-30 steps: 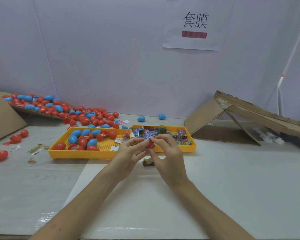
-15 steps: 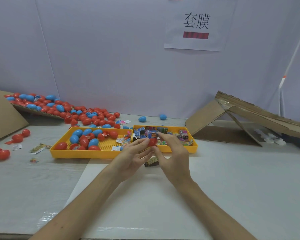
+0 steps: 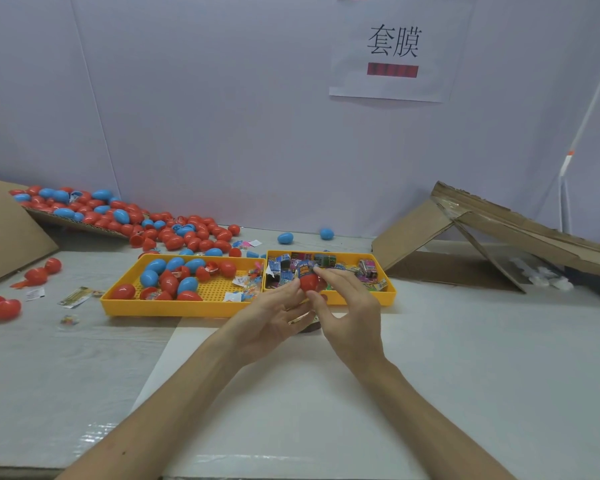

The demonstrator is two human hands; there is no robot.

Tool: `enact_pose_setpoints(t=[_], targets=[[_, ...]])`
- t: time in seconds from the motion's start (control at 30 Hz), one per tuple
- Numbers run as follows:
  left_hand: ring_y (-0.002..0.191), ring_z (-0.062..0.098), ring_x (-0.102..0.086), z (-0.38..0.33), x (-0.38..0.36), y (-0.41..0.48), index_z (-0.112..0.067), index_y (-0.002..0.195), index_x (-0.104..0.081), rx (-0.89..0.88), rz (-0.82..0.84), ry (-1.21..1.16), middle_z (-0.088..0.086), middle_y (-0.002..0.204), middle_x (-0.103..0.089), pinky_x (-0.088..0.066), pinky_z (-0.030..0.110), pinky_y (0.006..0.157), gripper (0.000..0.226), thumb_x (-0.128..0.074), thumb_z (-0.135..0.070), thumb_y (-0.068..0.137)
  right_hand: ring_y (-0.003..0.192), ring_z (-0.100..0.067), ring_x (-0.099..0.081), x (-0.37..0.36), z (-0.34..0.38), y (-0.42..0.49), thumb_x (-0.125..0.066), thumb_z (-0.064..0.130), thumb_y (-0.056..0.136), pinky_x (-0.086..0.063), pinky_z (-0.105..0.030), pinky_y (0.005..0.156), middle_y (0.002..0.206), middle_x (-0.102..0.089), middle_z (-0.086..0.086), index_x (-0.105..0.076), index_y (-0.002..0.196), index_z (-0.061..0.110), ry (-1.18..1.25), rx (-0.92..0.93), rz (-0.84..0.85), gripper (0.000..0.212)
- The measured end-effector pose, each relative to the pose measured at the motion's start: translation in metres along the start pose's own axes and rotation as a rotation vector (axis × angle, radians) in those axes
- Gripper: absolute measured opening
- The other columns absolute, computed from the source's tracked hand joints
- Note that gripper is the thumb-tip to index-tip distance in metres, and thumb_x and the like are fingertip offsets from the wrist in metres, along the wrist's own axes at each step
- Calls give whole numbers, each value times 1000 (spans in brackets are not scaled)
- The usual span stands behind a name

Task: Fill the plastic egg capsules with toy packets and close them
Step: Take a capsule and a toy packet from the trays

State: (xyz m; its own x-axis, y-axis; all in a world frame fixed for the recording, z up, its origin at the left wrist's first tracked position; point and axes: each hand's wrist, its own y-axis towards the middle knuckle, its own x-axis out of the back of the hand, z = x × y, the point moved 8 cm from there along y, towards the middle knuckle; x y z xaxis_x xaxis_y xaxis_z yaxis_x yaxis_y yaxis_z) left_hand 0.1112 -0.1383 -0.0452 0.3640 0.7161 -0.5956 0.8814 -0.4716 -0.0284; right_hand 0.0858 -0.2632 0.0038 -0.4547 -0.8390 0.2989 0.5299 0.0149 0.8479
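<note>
Both hands meet above the near edge of the worktop [image 3: 482,358], just in front of the two yellow trays. The red capsule [image 3: 309,282] is held in the air between them, over the front rim of the right tray [image 3: 390,293].

- Left hand [image 3: 269,318]: palm turned inward, fingers extended forward. Their tips and the thumb pinch the capsule from its left side.
- Right hand [image 3: 352,308]: thumb and forefinger are curled and pinch the capsule from its right and lower side. The other fingers are loosely spread above the tray.
- A blue toy packet [image 3: 305,269] shows directly above the capsule. It cannot be determined whether it sits in the capsule or lies in the tray behind.

The right tray holds a heap of printed toy packets. The left tray [image 3: 166,309] touches it side by side and holds red and blue capsules, with a few clear packets at its right end. One packet [image 3: 307,323] lies on the worktop beneath the hands.

A large pile of capsules [image 3: 173,230] spreads along the back left, partly on a cardboard sheet. Two blue capsules [image 3: 285,238] lie near the wall. Loose red capsules [image 3: 2,308] and flat packets [image 3: 76,296] lie at far left. A folded cardboard box [image 3: 499,233] stands at right. A paper sign [image 3: 392,46] hangs on the wall.
</note>
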Motion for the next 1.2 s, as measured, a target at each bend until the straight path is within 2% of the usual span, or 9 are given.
enact_pose_setpoints(t=[0.17, 0.37, 0.6, 0.7, 0.87, 0.93, 1.03, 1.13, 1.2], targets=[[124, 22, -62, 3, -7, -2, -14, 135, -66, 49, 50, 68, 7, 138, -64, -54, 37, 103, 40, -56, -37, 103, 114, -1, -59, 0, 0, 1, -76, 8, 86, -43, -12, 98, 117, -68, 3, -69, 124, 12, 29, -5, 16, 39], [133, 24, -57, 1, -7, -2, -21, 125, -73, 8, 43, 101, 7, 138, -64, -54, 37, 100, 39, -57, -46, 100, 113, 0, -58, -2, 5, 1, -77, 0, 82, -46, -16, 97, 118, -67, 2, -69, 125, 12, 56, 14, 53, 45], [124, 21, -60, 3, -3, 1, -20, 127, -71, 10, 31, 138, 4, 134, -66, -48, 40, 109, 39, -54, -45, 102, 106, -6, -64, 0, 5, 1, -79, 7, 80, -54, -44, 91, 112, -67, 12, -73, 117, 14, 25, 15, 27, 38], [125, 24, -56, 4, -3, 2, -17, 134, -66, 7, 51, 168, 7, 127, -64, -41, 47, 115, 46, -57, -46, 100, 98, -11, -68, 1, 4, 1, -82, 4, 77, -55, -46, 85, 107, -71, 7, -75, 112, 13, -2, 39, 14, 37], [140, 33, -48, 5, -3, 3, -17, 139, -61, 9, 69, 226, 18, 141, -52, -32, 56, 120, 49, -54, -46, 101, 98, -15, -70, 3, 3, 1, -83, 3, 76, -56, -47, 83, 106, -74, 3, -77, 108, 11, -23, 51, -5, 34], [136, 32, -52, 5, -2, 4, -16, 139, -62, 7, 71, 227, 18, 139, -53, -31, 57, 120, 49, -54, -45, 101, 99, -17, -70, 4, 2, 1, -84, 2, 75, -56, -48, 84, 106, -75, 3, -78, 107, 10, -21, 46, -21, 34], [131, 29, -53, 5, -2, 5, -13, 136, -64, -2, 83, 218, 13, 139, -58, -29, 59, 120, 48, -55, -45, 100, 104, -12, -68, 4, 3, 1, -82, 2, 76, -56, -44, 88, 110, -73, 5, -76, 112, 12, 16, 29, -17, 38], [139, 30, -49, 4, -4, 4, -18, 134, -66, -8, 116, 230, 5, 147, -57, -27, 61, 121, 45, -49, -45, 102, 110, 0, -59, 4, -1, 4, -82, 6, 78, -48, -21, 96, 114, -69, 4, -69, 125, 15, 43, -27, 0, 49], [141, 28, -48, 5, -4, 4, -20, 138, -63, -2, 129, 256, 3, 150, -55, -26, 61, 121, 45, -41, -44, 107, 109, 2, -59, 5, -4, 5, -84, 8, 77, -49, -21, 94, 113, -68, 5, -72, 119, 15, 44, -46, -7, 44]])
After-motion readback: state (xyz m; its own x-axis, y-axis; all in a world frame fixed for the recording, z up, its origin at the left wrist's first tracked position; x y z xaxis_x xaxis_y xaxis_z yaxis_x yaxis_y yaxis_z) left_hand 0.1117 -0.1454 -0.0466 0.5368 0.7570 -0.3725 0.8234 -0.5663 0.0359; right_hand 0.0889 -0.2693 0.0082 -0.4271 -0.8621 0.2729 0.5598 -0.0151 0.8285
